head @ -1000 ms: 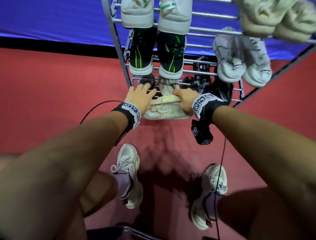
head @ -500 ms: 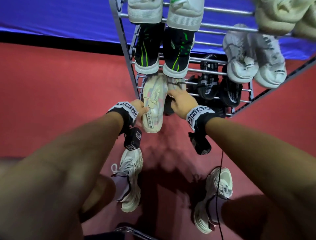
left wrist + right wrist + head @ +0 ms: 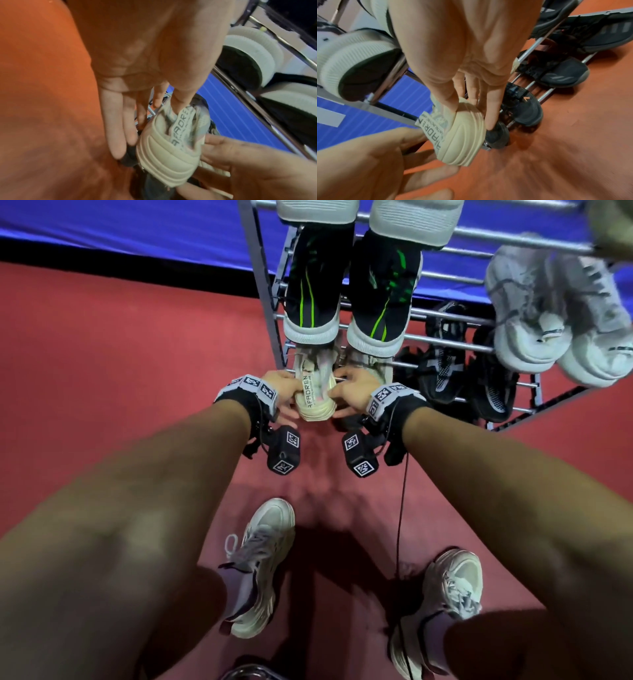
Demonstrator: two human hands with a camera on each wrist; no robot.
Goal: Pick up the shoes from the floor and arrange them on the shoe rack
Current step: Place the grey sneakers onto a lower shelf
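A cream sneaker (image 3: 315, 402) with a lettered heel tab points toe-first into the bottom tier of the metal shoe rack (image 3: 263, 289), its heel sticking out over the red floor. My left hand (image 3: 289, 395) holds its heel from the left, thumb inside the collar (image 3: 181, 106) and fingers (image 3: 118, 135) along the sole's side. On the other side my right hand (image 3: 346, 397) pinches the heel (image 3: 464, 138), with its fingers (image 3: 491, 115) down the right flank. A matching cream shoe (image 3: 373, 364) lies just right of it on the same tier.
Black shoes with green stripes (image 3: 315, 289) hang over the tier above. Black trainers (image 3: 445, 364) fill the bottom tier's right half, and a grey-white pair (image 3: 548, 316) sits above them. My own sneakered feet (image 3: 263, 563) stand on the floor behind. A cable (image 3: 400, 525) dangles from the right wrist.
The cream sneaker lay sideways in front of the rack, then turned toe-first, and now sits deeper in the bottom tier. Both hands have shifted to its heel.
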